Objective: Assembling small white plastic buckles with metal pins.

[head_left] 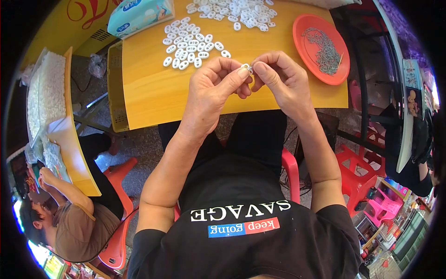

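My left hand [214, 86] pinches a small white plastic piece [245, 68] between thumb and fingers, above the near part of the table. My right hand [283, 81] meets it there, its thumb and forefinger closed on a tiny greyish piece at the edge of the white one; too little of it shows to tell its kind. Loose white oval pieces with two holes [188, 44] lie beyond my left hand. To the right is a red plate [301, 49] with many small grey metal pieces [328, 56] and a thin stick on it.
A bigger heap of white pieces [251, 14] lies at the table's far side. A tissue pack [141, 18] stands at the far left corner of the yellow table [153, 102]. Leftward, another person [83, 223] sits at a second table [76, 158]. Red stools [353, 167] stand right.
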Demonstrator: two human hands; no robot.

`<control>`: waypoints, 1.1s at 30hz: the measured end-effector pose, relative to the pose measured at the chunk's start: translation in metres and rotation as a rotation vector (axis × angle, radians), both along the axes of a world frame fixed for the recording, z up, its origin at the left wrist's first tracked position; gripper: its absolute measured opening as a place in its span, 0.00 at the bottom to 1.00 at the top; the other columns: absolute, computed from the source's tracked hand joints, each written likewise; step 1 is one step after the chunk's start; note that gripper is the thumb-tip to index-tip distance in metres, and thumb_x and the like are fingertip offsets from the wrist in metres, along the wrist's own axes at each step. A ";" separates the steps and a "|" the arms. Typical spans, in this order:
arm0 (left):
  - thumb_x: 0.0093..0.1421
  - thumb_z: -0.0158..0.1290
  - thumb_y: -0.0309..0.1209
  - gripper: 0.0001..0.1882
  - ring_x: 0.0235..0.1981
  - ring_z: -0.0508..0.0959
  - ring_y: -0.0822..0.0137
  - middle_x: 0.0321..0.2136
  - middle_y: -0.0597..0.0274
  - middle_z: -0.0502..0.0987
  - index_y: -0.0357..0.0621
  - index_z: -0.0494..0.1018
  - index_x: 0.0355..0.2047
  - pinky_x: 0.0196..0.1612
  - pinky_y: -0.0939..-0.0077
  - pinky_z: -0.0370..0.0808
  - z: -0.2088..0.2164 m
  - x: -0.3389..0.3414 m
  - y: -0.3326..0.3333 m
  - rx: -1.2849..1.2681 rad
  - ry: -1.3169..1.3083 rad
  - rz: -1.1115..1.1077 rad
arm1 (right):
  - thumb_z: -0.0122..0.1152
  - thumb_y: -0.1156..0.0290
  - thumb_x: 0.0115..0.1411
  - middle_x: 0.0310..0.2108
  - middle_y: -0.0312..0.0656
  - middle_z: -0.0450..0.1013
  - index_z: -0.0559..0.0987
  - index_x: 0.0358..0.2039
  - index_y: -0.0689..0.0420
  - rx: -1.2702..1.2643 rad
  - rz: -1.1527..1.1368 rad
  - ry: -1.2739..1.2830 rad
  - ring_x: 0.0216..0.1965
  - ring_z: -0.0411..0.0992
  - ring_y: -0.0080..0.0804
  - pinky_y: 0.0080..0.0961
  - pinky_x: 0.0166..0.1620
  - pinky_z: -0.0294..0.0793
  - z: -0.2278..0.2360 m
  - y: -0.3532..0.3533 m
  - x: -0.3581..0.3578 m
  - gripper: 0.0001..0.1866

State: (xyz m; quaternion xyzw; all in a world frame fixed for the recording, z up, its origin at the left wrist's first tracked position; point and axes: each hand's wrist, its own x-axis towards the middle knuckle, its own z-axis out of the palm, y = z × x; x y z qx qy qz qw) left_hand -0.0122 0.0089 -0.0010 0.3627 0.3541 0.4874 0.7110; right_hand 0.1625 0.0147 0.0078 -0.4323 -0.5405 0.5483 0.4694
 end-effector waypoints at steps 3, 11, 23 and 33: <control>0.63 0.55 0.29 0.09 0.27 0.77 0.74 0.27 0.60 0.78 0.34 0.73 0.35 0.33 0.80 0.74 0.006 0.001 -0.001 -0.001 0.005 -0.002 | 0.60 0.74 0.63 0.28 0.39 0.74 0.74 0.35 0.65 0.217 0.000 -0.240 0.26 0.73 0.24 0.19 0.32 0.74 0.003 0.005 0.003 0.07; 0.63 0.55 0.28 0.08 0.28 0.77 0.74 0.28 0.59 0.78 0.34 0.72 0.36 0.34 0.81 0.75 0.010 0.004 -0.007 0.088 0.113 0.037 | 0.60 0.79 0.60 0.26 0.43 0.71 0.71 0.30 0.63 0.483 0.007 -0.424 0.25 0.72 0.34 0.26 0.29 0.71 0.007 0.005 0.000 0.05; 0.63 0.55 0.29 0.09 0.27 0.77 0.74 0.27 0.59 0.78 0.33 0.72 0.35 0.33 0.80 0.75 -0.005 0.001 0.000 0.028 0.088 0.006 | 0.59 0.77 0.61 0.28 0.42 0.73 0.74 0.33 0.64 0.319 0.015 -0.391 0.25 0.74 0.29 0.24 0.28 0.73 -0.001 0.009 0.009 0.05; 0.62 0.56 0.27 0.08 0.26 0.77 0.75 0.26 0.62 0.77 0.34 0.72 0.35 0.32 0.81 0.74 0.005 -0.005 -0.003 0.041 0.133 -0.003 | 0.61 0.77 0.58 0.28 0.45 0.70 0.75 0.33 0.62 0.679 0.165 -0.626 0.28 0.72 0.44 0.32 0.30 0.72 0.017 0.018 0.013 0.05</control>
